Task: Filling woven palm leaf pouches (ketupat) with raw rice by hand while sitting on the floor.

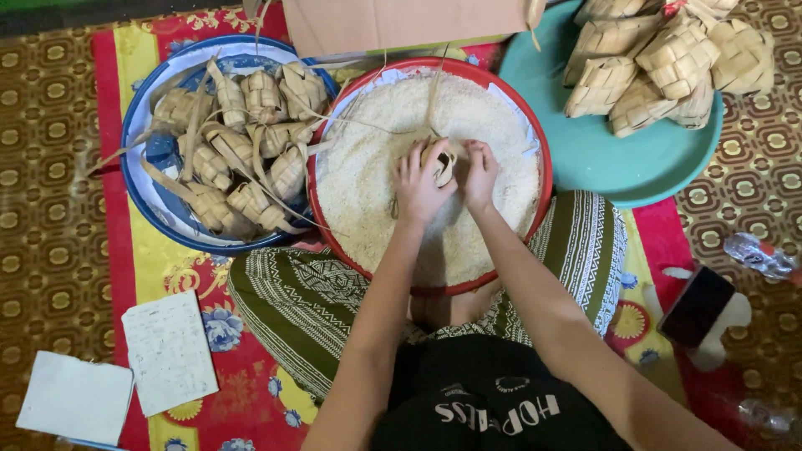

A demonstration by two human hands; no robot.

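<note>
One woven pouch (440, 161) pinched by both hands' fingers (420, 164) over one rice basin (535, 125).

Cardboard box (401, 21) cut off by the top edge. Teal tray (618, 159) and its woven pouches (668, 58) cut at upper right. Small pouch (441, 160) half hidden between both hands. Lower right bottle (764, 415) blurry.

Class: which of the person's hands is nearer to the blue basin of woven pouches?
Left. The left hand rests over the rice, just right of the blue basin; the right hand lies farther right, beyond the pouch both hands hold.
</note>
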